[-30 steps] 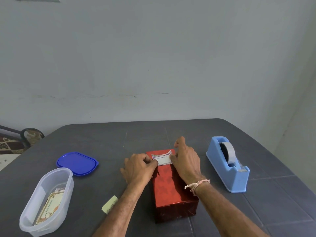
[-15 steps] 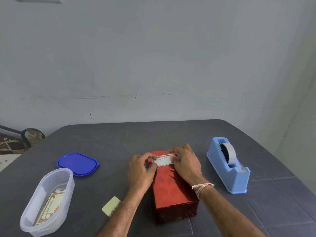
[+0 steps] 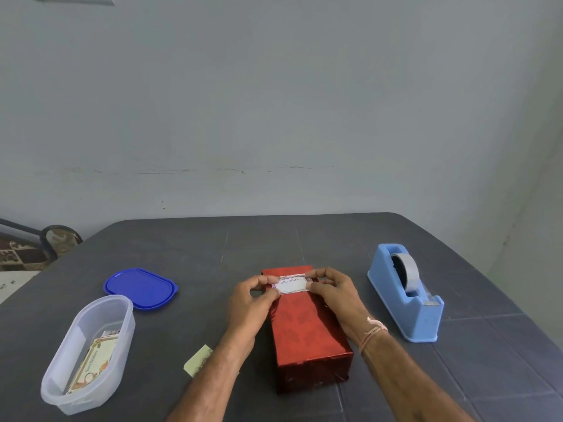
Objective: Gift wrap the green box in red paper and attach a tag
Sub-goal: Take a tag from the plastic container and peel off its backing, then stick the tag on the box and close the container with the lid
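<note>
Wrapped box (image 3: 307, 327) sits mid-table; tag (image 3: 292, 284) on its far end, left hand (image 3: 253, 300) and right hand (image 3: 333, 292) pinching its short edges. Tag's light, floppy; foil likely slippery. Adhesive underneath? Can't tell.

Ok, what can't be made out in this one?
Head view only.
Wording on the tag: too small and blurred.
Tag ends and any tape: covered by left hand and right hand.
Green box: hidden under red paper.
Yellow slip: partly behind left forearm.
</note>
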The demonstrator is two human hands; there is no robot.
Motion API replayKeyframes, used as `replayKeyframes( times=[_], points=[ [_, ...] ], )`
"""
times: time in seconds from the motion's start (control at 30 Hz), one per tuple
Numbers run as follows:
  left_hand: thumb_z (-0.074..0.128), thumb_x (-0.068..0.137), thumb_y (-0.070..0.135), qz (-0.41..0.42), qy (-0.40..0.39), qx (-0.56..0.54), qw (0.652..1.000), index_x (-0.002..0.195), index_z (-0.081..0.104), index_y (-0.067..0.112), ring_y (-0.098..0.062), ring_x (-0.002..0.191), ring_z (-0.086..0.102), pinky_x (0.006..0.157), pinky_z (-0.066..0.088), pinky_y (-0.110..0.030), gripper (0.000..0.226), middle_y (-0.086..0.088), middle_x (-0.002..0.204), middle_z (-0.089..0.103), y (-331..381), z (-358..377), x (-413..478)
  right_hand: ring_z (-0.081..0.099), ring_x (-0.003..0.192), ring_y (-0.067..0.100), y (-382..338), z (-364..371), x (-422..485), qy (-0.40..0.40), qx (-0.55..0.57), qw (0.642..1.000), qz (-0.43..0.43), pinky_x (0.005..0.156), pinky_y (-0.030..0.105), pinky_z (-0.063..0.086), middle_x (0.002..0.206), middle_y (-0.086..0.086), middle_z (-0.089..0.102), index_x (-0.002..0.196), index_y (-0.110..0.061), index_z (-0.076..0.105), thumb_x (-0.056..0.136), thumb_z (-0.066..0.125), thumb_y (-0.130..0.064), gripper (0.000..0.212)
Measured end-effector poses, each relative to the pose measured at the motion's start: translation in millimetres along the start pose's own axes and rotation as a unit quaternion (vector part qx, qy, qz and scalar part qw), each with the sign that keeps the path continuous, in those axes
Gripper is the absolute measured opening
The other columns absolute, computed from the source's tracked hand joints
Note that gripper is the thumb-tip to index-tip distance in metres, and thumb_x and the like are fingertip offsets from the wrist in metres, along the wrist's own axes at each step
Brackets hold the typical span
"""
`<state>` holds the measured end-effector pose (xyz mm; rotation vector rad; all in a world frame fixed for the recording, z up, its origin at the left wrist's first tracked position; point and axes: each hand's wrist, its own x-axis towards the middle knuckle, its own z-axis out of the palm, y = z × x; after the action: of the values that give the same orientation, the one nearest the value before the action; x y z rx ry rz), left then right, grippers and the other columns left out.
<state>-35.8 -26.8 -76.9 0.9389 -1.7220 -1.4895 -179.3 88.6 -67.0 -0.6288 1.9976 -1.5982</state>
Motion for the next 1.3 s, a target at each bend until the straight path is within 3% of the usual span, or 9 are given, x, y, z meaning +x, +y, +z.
replayKeyframes(
  times=[0.3, 0.47, 0.53, 0.63, 0.8, 0.97, 1.07, 1.17, 1.3],
  points=[
    [0.074, 0.089, 0.004, -0.026, -0.011, -0.051, 0.998, 0.107, 0.077, 0.020, 0.000, 0.087, 0.069, 0.066, 0.053, -0.011, 0.025, 0.000, 0.107, 0.074, 8, -1, -3, 0.073, 0.095, 0.021, -8, -1, -4, 0.003, -0.031, 0.999, 0.016, 0.088, 0.043, 0.062, 0.101, 0.003, 0.077, 0.092, -0.033, 0.078, 0.087, 0.074, -0.019, 0.015],
    [0.079, 0.088, 0.031, -0.013, -0.028, -0.006, 1.000, 0.129, 0.059, 0.030, -0.006, 0.104, 0.063, 0.071, 0.049, -0.019, 0.045, 0.005, 0.116, 0.065, 30, -37, -13, 0.052, 0.118, 0.020, -47, 18, -27, 0.112, -0.319, 0.930, -0.143, 0.097, 0.036, 0.047, 0.126, -0.001, 0.054, 0.125, -0.029, 0.065, 0.091, 0.069, -0.033, 0.034],
    [0.079, 0.087, 0.036, 0.033, 0.011, 0.035, 0.999, 0.127, 0.063, 0.031, -0.007, 0.102, 0.065, 0.075, 0.051, -0.024, 0.043, 0.007, 0.114, 0.066, 40, -80, -15, 0.051, 0.115, 0.014, -66, 54, -35, 0.078, -0.267, 0.933, -0.228, 0.095, 0.029, 0.044, 0.123, -0.003, 0.054, 0.124, -0.025, 0.065, 0.091, 0.072, -0.032, 0.035],
    [0.080, 0.085, 0.039, 0.087, 0.116, 0.110, 0.983, 0.121, 0.067, 0.029, -0.012, 0.096, 0.069, 0.087, 0.057, -0.037, 0.040, 0.006, 0.108, 0.071, 46, -155, -16, 0.062, 0.109, 0.017, -80, 117, -30, -0.056, -0.252, 0.943, -0.210, 0.100, 0.033, 0.049, 0.121, 0.002, 0.064, 0.120, -0.020, 0.068, 0.088, 0.077, -0.036, 0.037],
    [0.067, 0.080, 0.072, -0.120, 0.204, 0.288, 0.928, 0.143, 0.052, 0.020, -0.029, 0.126, 0.059, 0.103, 0.050, -0.048, 0.083, -0.008, 0.141, 0.059, 7, -272, -28, 0.054, 0.130, 0.026, -76, 225, -3, -0.174, -0.323, 0.922, -0.126, 0.110, 0.036, 0.044, 0.142, 0.011, 0.056, 0.138, -0.010, 0.056, 0.086, 0.074, -0.054, 0.070],
    [0.075, 0.089, 0.043, -0.185, 0.136, 0.144, 0.963, 0.092, 0.070, 0.010, -0.023, 0.075, 0.072, 0.065, 0.052, -0.033, 0.034, -0.004, 0.081, 0.078, -21, -297, -45, 0.049, 0.134, 0.033, -67, 299, 28, -0.163, -0.379, 0.907, -0.088, 0.109, 0.042, 0.044, 0.146, 0.013, 0.053, 0.139, -0.009, 0.051, 0.084, 0.070, -0.064, 0.081],
    [0.077, 0.088, 0.031, -0.164, 0.150, 0.129, 0.966, 0.088, 0.067, 0.004, -0.030, 0.079, 0.076, 0.063, 0.056, -0.037, 0.029, -0.007, 0.077, 0.077, -29, -299, -45, 0.047, 0.135, 0.033, -61, 325, 35, -0.126, -0.470, 0.868, -0.097, 0.109, 0.047, 0.041, 0.145, 0.010, 0.051, 0.143, -0.012, 0.046, 0.080, 0.071, -0.069, 0.088],
    [0.075, 0.088, 0.031, -0.156, 0.159, 0.159, 0.962, 0.083, 0.068, 0.004, -0.026, 0.076, 0.075, 0.067, 0.058, -0.039, 0.029, -0.005, 0.074, 0.076, -33, -299, -41, 0.053, 0.125, 0.031, -56, 340, 44, -0.134, -0.488, 0.857, -0.093, 0.100, 0.045, 0.047, 0.132, 0.010, 0.059, 0.127, -0.015, 0.057, 0.077, 0.076, -0.067, 0.075],
    [0.070, 0.094, 0.030, -0.168, 0.168, 0.079, 0.968, 0.085, 0.062, -0.002, -0.027, 0.072, 0.075, 0.063, 0.055, -0.038, 0.034, -0.008, 0.074, 0.076, -31, -298, -40, 0.057, 0.081, 0.023, -55, 332, 55, -0.184, -0.375, 0.906, -0.071, 0.062, 0.032, 0.046, 0.086, 0.002, 0.059, 0.083, -0.016, 0.053, 0.071, 0.087, -0.052, 0.051]
  ],
)
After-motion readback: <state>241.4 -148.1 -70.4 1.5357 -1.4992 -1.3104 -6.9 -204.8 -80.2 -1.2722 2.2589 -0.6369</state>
